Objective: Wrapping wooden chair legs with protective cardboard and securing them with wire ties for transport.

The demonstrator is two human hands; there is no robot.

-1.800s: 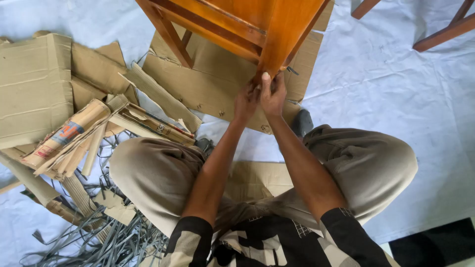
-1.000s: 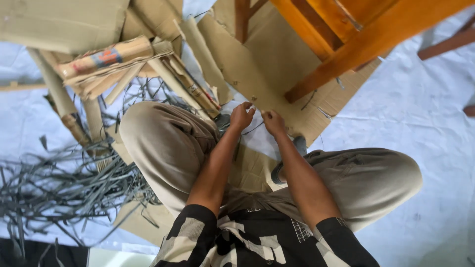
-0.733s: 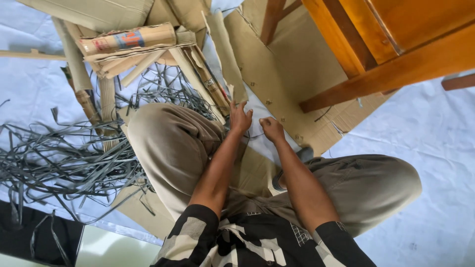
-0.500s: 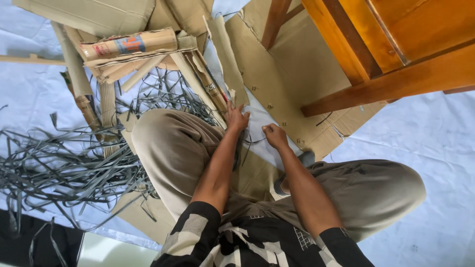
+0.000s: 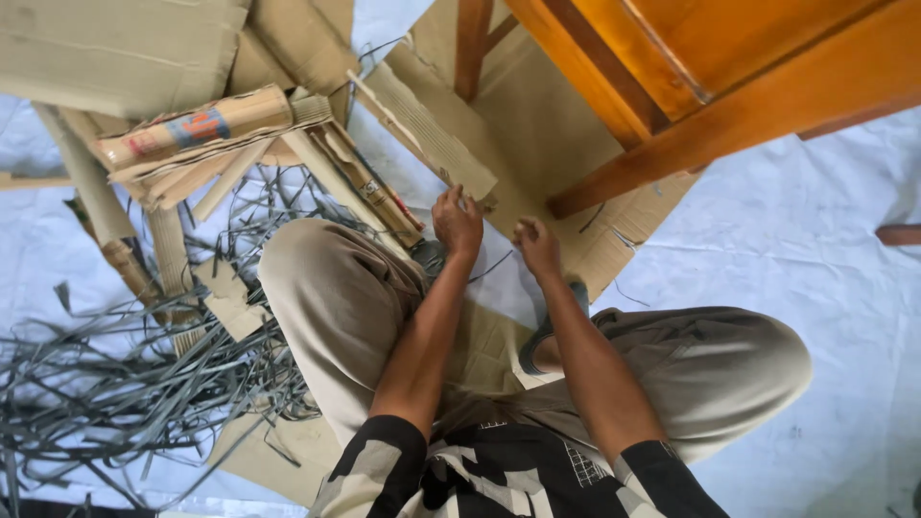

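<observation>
1. White sheeting (image 5: 806, 221) covers the floor, creased and bare on the right side, crowded with scrap on the left.
2. A flat cardboard sheet (image 5: 537, 144) lies on it at top centre; its far end runs out of the top edge and its middle is hidden under a wooden chair (image 5: 691, 86), whose seat and upper part are cut off by the frame.
3. The left hand (image 5: 458, 223) rests at the near edge of that sheet, fingers curled, just below a loose cardboard strip (image 5: 432, 134); whether it pinches anything cannot be made out.
4. The right hand (image 5: 537, 247) sits just beside it, also at the sheet's near edge, closed into a loose fist. A thin dark thread (image 5: 489, 269) runs between the two hands, but which fingers hold it is too small to tell.
5. Both hands lie between the person's bent knees (image 5: 336, 288); the feet are mostly hidden under the legs.
6. A pile of rolled and folded cardboard (image 5: 192, 134) fills the upper left, its far pieces cut off by the frame.
7. Grey plastic strapping (image 5: 125, 384) tangles along the left and lower-left edge, spilling out of view.
8. Another wooden leg (image 5: 897, 233) pokes in at the right edge, well apart from the hands.
9. Open floor lies only to the right of the right knee.
</observation>
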